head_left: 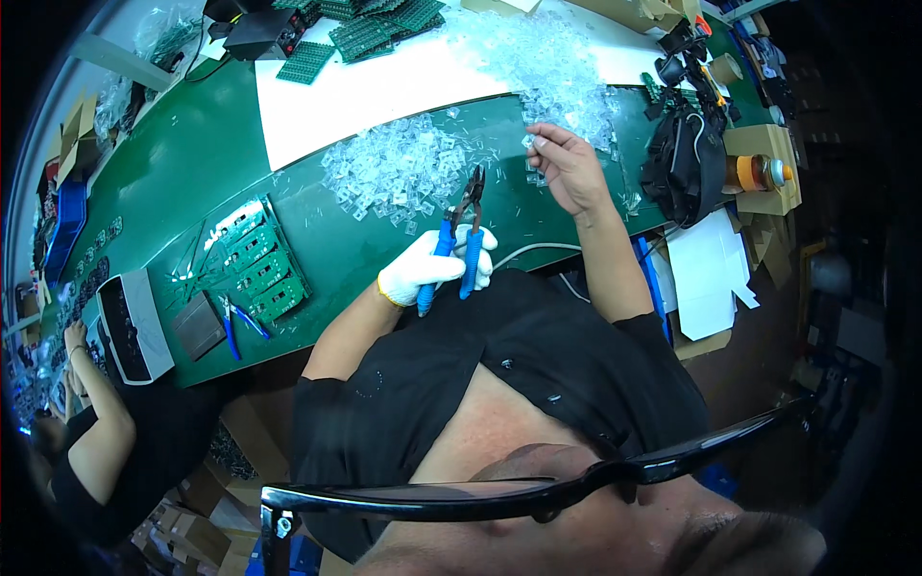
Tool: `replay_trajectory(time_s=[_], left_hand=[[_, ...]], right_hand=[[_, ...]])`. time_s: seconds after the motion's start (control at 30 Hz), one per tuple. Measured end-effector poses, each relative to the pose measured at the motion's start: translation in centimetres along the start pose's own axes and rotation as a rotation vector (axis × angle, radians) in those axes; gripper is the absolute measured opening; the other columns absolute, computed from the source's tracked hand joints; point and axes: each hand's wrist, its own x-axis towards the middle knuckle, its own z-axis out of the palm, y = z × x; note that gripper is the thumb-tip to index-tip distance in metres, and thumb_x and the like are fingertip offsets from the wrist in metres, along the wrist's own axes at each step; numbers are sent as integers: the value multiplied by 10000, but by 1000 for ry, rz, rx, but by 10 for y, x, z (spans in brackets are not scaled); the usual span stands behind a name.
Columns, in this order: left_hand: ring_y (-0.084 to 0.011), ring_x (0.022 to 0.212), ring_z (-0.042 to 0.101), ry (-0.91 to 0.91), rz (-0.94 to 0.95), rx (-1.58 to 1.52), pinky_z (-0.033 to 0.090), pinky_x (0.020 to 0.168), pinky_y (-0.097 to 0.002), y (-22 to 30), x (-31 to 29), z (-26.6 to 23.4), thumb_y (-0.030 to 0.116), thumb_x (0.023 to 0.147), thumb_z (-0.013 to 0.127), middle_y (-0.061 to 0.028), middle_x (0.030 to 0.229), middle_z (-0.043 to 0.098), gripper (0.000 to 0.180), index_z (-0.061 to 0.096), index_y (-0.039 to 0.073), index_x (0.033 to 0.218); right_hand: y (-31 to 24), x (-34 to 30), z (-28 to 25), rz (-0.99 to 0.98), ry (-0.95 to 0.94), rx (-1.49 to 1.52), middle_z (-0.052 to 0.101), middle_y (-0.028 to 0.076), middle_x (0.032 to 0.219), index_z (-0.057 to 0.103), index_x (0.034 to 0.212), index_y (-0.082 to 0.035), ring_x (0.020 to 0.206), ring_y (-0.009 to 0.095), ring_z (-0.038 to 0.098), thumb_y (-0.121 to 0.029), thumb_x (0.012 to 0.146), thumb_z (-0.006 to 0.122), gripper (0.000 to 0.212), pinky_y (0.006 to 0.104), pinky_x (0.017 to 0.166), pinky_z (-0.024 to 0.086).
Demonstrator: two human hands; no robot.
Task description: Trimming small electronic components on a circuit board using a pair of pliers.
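My left hand (415,269), in a white glove, is closed around the blue handles of a pair of cutting pliers (474,192). Their dark jaws point away from me, beside a heap of small clear plastic pieces (394,165). Bare, my right hand (576,178) is raised to the right of the pliers, with thumb and fingertips pinching one small clear plastic piece (528,141). Beyond it spreads a larger heap of similar clear pieces (567,77). Thin clear scraps lie scattered on the green table (499,206) between the two hands.
On the left lie green circuit boards (269,259), a second pair of blue-handled pliers (230,331) and a grey bin (134,326). A co-worker's arm (108,432) shows at far left. More green boards (379,34) stand beyond. A black bag (684,163) and a bottle (754,174) are right.
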Motion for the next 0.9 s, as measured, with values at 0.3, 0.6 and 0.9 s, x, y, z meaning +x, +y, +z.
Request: replay_trajectory(time_s=[0.3,0.6,0.9], left_hand=[[-304,1074,773,23,-19,-89,613,962,-427,-3,8,-4,319,921,838,-158,1212,755,757,538,-42,1515],[-301,1156,743,79,-66,-55,591,1033,-467,-4,7,-4,387,851,913,-157,1260,727,925,482,-45,1547],[-278,1115,752,105,-73,15,597,971,-423,4,7,7,370,886,896,-149,1227,737,888,477,-52,1545]], right_hand=[[17,-27,36,98,-206,98,716,80,1143,683,1267,23,979,166,724,-12,1054,683,216,304,900,604],[16,-31,47,84,-132,-54,687,92,1166,679,1237,23,982,180,725,17,1013,690,224,327,920,611],[16,-32,52,49,-124,-83,732,54,984,709,1115,-10,878,129,713,-24,1001,755,124,284,800,600]])
